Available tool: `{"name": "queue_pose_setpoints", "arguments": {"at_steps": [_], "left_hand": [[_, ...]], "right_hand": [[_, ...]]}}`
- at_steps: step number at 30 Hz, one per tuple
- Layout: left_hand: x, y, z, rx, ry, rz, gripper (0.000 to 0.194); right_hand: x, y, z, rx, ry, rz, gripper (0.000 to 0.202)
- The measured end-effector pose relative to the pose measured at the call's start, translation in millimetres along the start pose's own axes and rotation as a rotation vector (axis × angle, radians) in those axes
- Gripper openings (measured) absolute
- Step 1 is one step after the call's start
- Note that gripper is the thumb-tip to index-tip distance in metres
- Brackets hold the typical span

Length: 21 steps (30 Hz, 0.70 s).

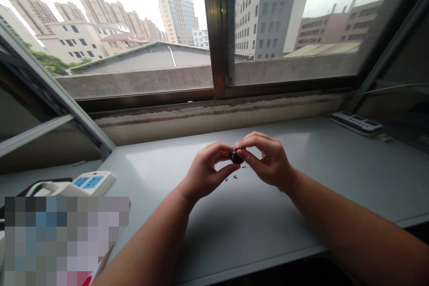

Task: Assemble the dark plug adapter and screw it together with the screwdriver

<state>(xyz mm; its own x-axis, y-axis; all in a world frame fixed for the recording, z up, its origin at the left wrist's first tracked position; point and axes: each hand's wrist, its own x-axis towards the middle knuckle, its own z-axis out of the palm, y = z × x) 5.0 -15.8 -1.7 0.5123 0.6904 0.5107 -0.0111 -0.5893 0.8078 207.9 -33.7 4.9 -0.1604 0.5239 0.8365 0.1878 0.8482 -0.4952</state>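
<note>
Between my two hands, above the middle of the table, is a small dark rounded object [236, 156] with a shiny spot on its upper face; its kind is not clear. My left hand [210, 167] grips it from the left, thumb below and fingers behind. From the right, my right hand [268, 156] pinches at its top edge with thumb and forefinger. Whether a tiny part sits in that pinch is too small to tell. Just below the hands, several tiny dark screw-like pieces [235, 176] lie on the table.
The grey table [254, 232] runs back to a window sill. A white power strip [95, 183] with blue sockets stands at the left, near a blurred-out patch. Another long power strip [355, 124] lies at the back right. A metal frame post [67, 94] rises at the left.
</note>
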Motion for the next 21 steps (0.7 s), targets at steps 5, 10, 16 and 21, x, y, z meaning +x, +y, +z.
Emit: {"name": "queue_pose_setpoints", "arguments": {"at_steps": [5, 10, 16, 21], "left_hand": [[0.3, 0.0, -0.8, 0.022, 0.003, 0.007, 0.029], [0.8, 1.5, -1.2, 0.041, 0.002, 0.003, 0.027], [1.2, 3.6, -1.0, 0.058, 0.011, 0.015, 0.026], [1.0, 3.8, -0.9, 0.073, 0.014, 0.017, 0.025]], "right_hand": [[-0.5, 0.7, 0.4, -0.002, 0.001, -0.012, 0.011], [-0.4, 1.1, 1.0, -0.008, 0.003, -0.027, 0.012], [-0.2, 1.2, 1.4, -0.014, 0.007, -0.034, 0.012], [-0.5, 1.7, 1.2, -0.011, 0.005, -0.036, 0.012]]}}
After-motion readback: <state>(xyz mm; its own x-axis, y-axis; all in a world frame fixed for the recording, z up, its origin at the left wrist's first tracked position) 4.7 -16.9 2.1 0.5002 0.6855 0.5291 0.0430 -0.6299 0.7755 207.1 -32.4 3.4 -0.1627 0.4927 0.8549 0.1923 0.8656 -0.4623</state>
